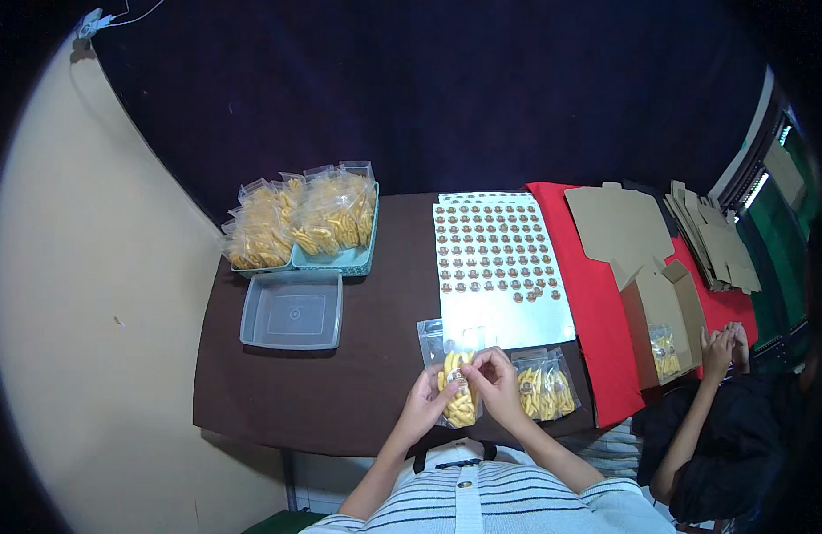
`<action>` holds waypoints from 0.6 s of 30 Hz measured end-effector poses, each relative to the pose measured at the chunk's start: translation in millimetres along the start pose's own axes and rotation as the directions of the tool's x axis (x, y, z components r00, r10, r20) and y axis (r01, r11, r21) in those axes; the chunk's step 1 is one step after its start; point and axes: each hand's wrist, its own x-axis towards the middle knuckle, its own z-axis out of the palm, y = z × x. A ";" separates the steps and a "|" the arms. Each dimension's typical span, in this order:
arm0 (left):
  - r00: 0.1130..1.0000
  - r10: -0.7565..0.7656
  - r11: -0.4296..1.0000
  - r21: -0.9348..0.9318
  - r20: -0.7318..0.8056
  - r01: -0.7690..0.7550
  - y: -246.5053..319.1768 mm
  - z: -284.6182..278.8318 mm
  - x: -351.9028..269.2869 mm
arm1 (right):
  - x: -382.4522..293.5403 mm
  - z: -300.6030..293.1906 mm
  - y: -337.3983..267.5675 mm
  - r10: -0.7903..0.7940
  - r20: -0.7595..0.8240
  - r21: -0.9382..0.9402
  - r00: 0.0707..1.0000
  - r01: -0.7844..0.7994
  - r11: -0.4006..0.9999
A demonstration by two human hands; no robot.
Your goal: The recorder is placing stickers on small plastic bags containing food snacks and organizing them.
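My left hand (427,399) holds a clear zip pouch (460,410) of yellow finger-shaped snacks by its left side. The pouch is tilted up in front of me, its zip end pointing away. A round brown-and-white sticker (457,378) is on its front. At the sticker's right edge, the thumb and forefinger of my right hand (495,382) are pinched together. Beyond the pouch lies a white sheet of round stickers (496,320), its near rows partly bare. Just right of my right hand are several filled pouches (547,394) overlapping; a sticker shows on one.
Teal baskets (341,263) of filled pouches stand at the back left, with a translucent plastic tray (292,310) before them. On a red cloth (601,360), an open cardboard box (661,314) contains a pouch. Flattened cartons (718,247) lie beyond. A co-worker's hands (724,347) are beside the box.
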 end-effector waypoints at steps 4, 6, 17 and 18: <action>1.000 0.000 1.000 -0.030 -0.001 0.000 1.3 -0.1 0.7 | -1.2 -2.5 3.2 0.026 0.025 0.007 0.999 -0.026 1.000; 0.997 -0.031 0.999 -0.020 -0.070 0.030 4.6 1.7 0.4 | -1.1 -2.2 4.2 0.005 0.057 0.051 0.998 -0.008 0.999; 0.998 -0.022 0.998 0.050 -0.054 0.025 -1.0 -13.2 1.1 | -3.6 -3.6 -1.9 0.043 0.135 0.178 0.990 -0.067 0.982; 0.998 -0.033 0.999 0.010 -0.046 0.033 6.2 -11.7 -0.4 | -2.7 -6.5 1.4 0.076 0.167 0.188 0.983 -0.107 0.976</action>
